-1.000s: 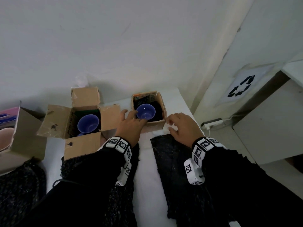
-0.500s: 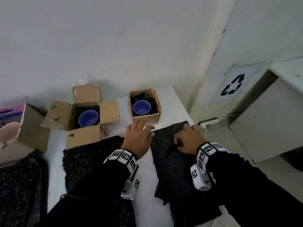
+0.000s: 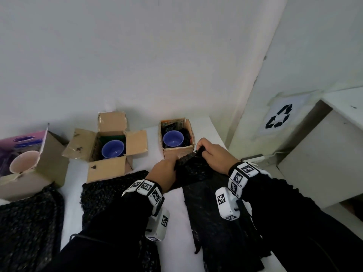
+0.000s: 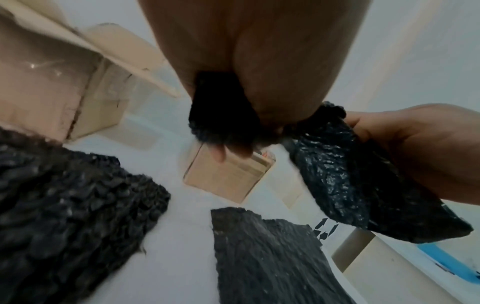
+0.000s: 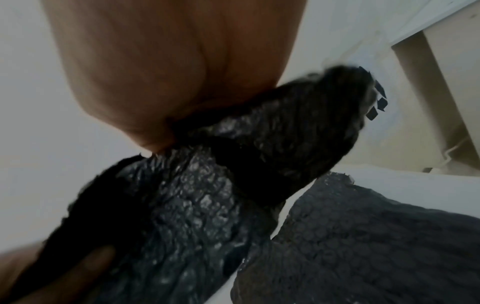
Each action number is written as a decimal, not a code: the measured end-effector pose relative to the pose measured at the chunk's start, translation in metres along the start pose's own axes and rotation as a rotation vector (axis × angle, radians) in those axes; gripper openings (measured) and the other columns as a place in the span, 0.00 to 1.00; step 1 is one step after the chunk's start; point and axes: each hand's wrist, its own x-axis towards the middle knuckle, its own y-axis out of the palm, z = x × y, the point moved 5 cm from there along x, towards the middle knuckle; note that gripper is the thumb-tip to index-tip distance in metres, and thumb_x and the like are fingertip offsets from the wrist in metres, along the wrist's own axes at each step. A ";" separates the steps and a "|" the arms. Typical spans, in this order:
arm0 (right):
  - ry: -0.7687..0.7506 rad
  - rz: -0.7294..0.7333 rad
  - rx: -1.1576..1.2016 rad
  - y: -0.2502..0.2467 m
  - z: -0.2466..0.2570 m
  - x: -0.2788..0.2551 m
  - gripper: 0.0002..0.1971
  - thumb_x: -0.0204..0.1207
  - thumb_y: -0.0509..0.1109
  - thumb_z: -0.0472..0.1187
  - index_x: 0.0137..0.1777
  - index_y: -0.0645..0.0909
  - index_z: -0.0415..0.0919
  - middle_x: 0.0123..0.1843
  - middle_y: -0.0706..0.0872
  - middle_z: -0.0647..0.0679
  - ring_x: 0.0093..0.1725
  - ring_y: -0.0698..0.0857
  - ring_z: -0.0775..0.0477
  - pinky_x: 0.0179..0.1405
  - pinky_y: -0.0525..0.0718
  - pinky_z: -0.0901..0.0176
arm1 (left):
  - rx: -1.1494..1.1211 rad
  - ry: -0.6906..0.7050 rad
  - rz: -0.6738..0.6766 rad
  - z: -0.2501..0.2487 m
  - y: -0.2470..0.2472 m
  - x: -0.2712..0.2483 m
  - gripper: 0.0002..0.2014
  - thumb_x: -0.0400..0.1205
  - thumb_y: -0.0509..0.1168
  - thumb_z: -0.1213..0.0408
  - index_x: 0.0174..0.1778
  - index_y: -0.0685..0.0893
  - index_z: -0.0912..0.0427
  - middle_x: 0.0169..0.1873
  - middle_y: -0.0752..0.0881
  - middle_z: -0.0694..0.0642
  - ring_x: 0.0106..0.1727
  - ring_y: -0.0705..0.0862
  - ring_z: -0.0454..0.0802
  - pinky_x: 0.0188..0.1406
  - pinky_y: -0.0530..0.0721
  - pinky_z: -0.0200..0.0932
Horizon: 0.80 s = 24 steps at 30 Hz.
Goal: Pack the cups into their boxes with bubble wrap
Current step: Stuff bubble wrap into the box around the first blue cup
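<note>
**packrat:** ok, left to right, what's on the table?

**boxfan:** far left there's a pink cup (image 3: 24,161) in a box with a pink-purple flap (image 3: 29,163), dark bubble wrap in front of it. Next over, a blue cup (image 3: 112,149) sits in an open cardboard box (image 3: 107,152), flaps splayed out, with another black sheet (image 3: 110,195) lying just in front.

**packrat:** and the hands?

**boxfan:** left hand (image 3: 164,174) is pinching the near-left edge of a black bubble wrap sheet (image 3: 193,171), lifted off the table. Right hand (image 3: 213,156) grips its far corner, fingers curled round it. Just behind them, a second blue cup (image 3: 173,138) sits in a small box (image 3: 176,138) already lined with black wrap.
</note>
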 end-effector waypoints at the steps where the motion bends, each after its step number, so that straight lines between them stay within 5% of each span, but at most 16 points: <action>1: -0.002 0.015 0.010 0.003 0.003 0.000 0.05 0.80 0.63 0.47 0.53 0.71 0.53 0.39 0.83 0.49 0.41 0.82 0.44 0.44 0.78 0.50 | 0.012 0.007 -0.010 0.000 -0.006 0.000 0.08 0.82 0.58 0.67 0.55 0.73 0.63 0.46 0.85 0.69 0.48 0.83 0.67 0.41 0.75 0.50; 3: -0.014 0.071 0.002 0.006 0.008 0.001 0.21 0.69 0.73 0.61 0.55 0.70 0.56 0.46 0.86 0.52 0.45 0.84 0.51 0.47 0.81 0.53 | 0.032 0.044 -0.024 0.000 -0.019 -0.002 0.10 0.80 0.60 0.64 0.55 0.73 0.61 0.46 0.86 0.66 0.48 0.84 0.66 0.42 0.78 0.52; 5: -0.049 0.146 -0.057 0.009 0.011 0.005 0.29 0.62 0.80 0.60 0.59 0.74 0.54 0.52 0.87 0.53 0.50 0.85 0.52 0.51 0.81 0.56 | 0.120 0.108 -0.025 0.000 -0.030 -0.006 0.15 0.80 0.63 0.53 0.57 0.73 0.56 0.48 0.86 0.58 0.48 0.84 0.60 0.43 0.81 0.51; 8: -0.070 0.178 -0.214 0.009 0.015 0.015 0.17 0.73 0.75 0.45 0.61 0.82 0.48 0.54 0.87 0.47 0.54 0.84 0.46 0.51 0.77 0.58 | 0.316 0.163 0.018 0.003 -0.041 -0.006 0.14 0.81 0.62 0.50 0.59 0.77 0.52 0.52 0.85 0.55 0.52 0.84 0.57 0.43 0.76 0.44; 13: -0.009 0.234 -0.216 0.014 0.015 0.036 0.04 0.82 0.63 0.41 0.54 0.75 0.43 0.54 0.85 0.38 0.52 0.83 0.37 0.49 0.78 0.50 | 0.298 0.080 0.079 0.025 -0.045 0.011 0.10 0.86 0.55 0.55 0.59 0.74 0.55 0.50 0.85 0.60 0.49 0.84 0.60 0.46 0.82 0.54; 18: 0.025 0.128 0.032 0.003 0.015 0.058 0.19 0.75 0.61 0.61 0.60 0.70 0.53 0.52 0.85 0.46 0.52 0.83 0.43 0.53 0.78 0.47 | 0.116 0.035 -0.030 0.032 -0.060 0.031 0.27 0.81 0.45 0.33 0.48 0.75 0.55 0.36 0.83 0.55 0.37 0.80 0.54 0.41 0.80 0.54; 21: 0.035 0.009 0.058 -0.004 0.010 0.078 0.13 0.70 0.50 0.57 0.52 0.66 0.57 0.44 0.80 0.43 0.48 0.79 0.37 0.51 0.75 0.43 | -0.034 0.053 -0.099 0.034 -0.071 0.053 0.20 0.79 0.47 0.51 0.52 0.79 0.59 0.44 0.81 0.59 0.44 0.80 0.60 0.47 0.78 0.56; 24: 0.076 -0.226 -0.062 -0.015 0.003 0.096 0.11 0.74 0.57 0.43 0.56 0.70 0.49 0.45 0.78 0.47 0.50 0.73 0.43 0.50 0.69 0.49 | -0.097 0.031 -0.283 0.034 -0.089 0.072 0.11 0.78 0.60 0.65 0.56 0.72 0.55 0.48 0.81 0.57 0.42 0.79 0.57 0.42 0.77 0.50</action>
